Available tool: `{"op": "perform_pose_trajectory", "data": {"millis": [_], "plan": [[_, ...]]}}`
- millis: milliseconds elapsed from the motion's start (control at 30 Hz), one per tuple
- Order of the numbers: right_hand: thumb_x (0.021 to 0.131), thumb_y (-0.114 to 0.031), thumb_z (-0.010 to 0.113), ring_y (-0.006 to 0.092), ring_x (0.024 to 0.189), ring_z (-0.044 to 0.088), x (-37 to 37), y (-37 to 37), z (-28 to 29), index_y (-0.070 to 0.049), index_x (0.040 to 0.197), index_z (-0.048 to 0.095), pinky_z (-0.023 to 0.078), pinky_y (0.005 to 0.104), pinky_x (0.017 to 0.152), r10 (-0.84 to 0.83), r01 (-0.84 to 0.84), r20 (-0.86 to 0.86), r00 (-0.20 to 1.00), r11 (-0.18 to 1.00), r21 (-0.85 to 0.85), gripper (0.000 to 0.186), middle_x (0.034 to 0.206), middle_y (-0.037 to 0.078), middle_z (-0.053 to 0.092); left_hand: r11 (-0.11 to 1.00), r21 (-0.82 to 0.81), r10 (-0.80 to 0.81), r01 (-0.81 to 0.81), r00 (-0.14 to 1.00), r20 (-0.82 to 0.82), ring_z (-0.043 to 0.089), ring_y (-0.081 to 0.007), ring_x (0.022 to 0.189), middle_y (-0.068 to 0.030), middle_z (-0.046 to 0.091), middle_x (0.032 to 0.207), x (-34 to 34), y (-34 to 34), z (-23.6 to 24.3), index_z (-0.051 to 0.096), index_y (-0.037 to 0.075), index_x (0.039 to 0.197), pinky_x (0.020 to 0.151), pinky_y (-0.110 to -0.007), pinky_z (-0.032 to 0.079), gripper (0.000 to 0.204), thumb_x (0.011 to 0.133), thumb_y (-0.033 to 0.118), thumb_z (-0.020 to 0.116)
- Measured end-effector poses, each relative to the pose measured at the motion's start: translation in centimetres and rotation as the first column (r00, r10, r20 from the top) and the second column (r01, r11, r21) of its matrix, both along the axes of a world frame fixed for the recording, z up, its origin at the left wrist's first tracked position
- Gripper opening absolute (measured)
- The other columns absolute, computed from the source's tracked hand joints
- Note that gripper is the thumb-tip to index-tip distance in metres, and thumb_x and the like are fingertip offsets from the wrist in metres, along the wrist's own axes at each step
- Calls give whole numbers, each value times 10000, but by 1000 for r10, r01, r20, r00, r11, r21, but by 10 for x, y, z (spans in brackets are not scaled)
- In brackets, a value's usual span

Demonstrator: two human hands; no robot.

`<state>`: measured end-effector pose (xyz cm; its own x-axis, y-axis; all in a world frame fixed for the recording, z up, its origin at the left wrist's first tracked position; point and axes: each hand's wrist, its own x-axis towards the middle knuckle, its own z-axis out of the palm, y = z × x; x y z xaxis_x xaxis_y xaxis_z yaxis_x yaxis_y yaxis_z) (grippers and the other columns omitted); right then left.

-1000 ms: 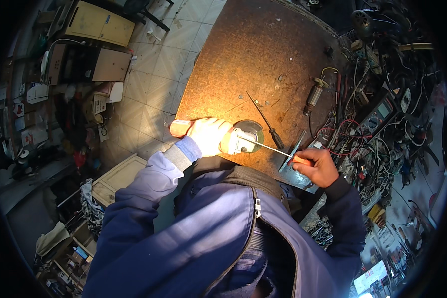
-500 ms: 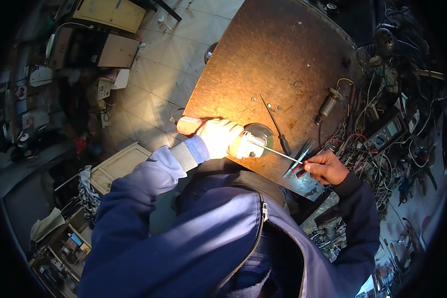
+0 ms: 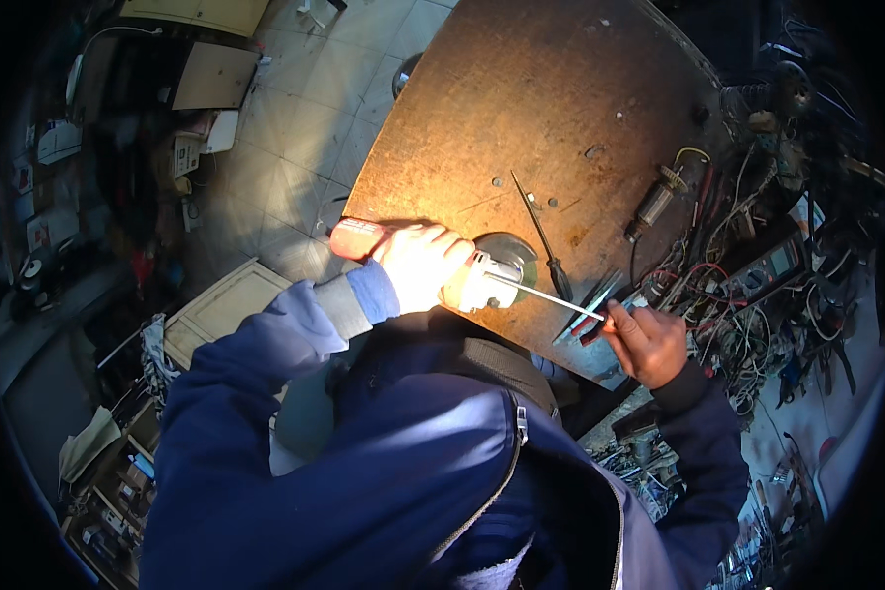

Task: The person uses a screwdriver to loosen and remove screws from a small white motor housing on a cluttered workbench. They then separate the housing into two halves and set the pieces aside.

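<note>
My left hand (image 3: 421, 267) is wrapped around the body of a red angle grinder (image 3: 356, 238), which rests at the near edge of the wooden workbench. The grinder's metal head and dark round guard (image 3: 513, 252) face right. In my right hand (image 3: 649, 344) a screwdriver (image 3: 551, 297) is pinched by its handle, mostly hidden by the fingers. Its long shaft reaches left, and the tip meets the grinder head. Just beyond lies a second, dark-handled screwdriver (image 3: 558, 279) with a thin shaft. Hand tools (image 3: 592, 307) lie beneath the shaft near my right hand.
The worn workbench (image 3: 462, 128) carries a motor armature (image 3: 651, 208) and small round bits. Along its right side are tangled wires (image 3: 747, 300) and a multimeter (image 3: 775, 264). A pale wooden cabinet (image 3: 221, 313) stands at the left, with tiled floor (image 3: 290, 147) beyond.
The whole view has shifted slightly. My right hand has turned a little on the screwdriver handle, while its tip stays at the grinder head. The left hand keeps its grip.
</note>
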<state>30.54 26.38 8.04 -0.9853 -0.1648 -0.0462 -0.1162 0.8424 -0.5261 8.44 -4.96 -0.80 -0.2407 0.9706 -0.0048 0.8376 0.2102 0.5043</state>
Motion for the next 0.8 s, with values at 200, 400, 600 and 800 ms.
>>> {"op": "perform_pose_trajectory", "data": {"millis": [200, 400, 600, 800], "plan": [[840, -105, 832, 166, 559, 535, -7, 4, 7, 29, 1208, 715, 424, 337, 501, 61, -43, -158, 986, 992, 115, 409, 697, 21, 532, 997, -77, -31, 31, 999, 9, 686, -270, 908, -76, 692, 989, -4, 1, 1, 652, 81, 1100, 810, -414, 576, 410, 756, 284, 745], [980, -208, 749, 95, 569, 578, -10, 15, 3, 68, 1171, 702, 439, 294, 509, 94, 789, 889, 448, 425, -443, 339, 807, 46, 680, 996, -86, -40, 39, 999, -11, 692, -259, 920, -64, 693, 984, -2, -1, 0, 646, 92, 1108, 833, -402, 573, 368, 795, 272, 717], [803, -185, 845, 219, 608, 587, 0, -8, 2, -40, 1097, 748, 462, 355, 510, 67, -1, -225, 972, 960, 279, 342, 703, 43, 522, 989, -145, -6, 6, 1000, 2, 691, -262, 898, -77, 699, 963, -3, 3, 6, 658, 101, 1086, 808, -405, 571, 389, 765, 304, 743], [897, -238, 799, 223, 518, 547, 5, -7, 0, -12, 1003, 730, 441, 360, 493, -129, 149, 108, 986, 967, -205, 259, 657, 75, 558, 997, -81, -22, 19, 999, -26, 691, -266, 898, -70, 695, 953, -2, 0, 4, 662, 102, 1081, 800, -404, 574, 374, 769, 295, 734]]}}
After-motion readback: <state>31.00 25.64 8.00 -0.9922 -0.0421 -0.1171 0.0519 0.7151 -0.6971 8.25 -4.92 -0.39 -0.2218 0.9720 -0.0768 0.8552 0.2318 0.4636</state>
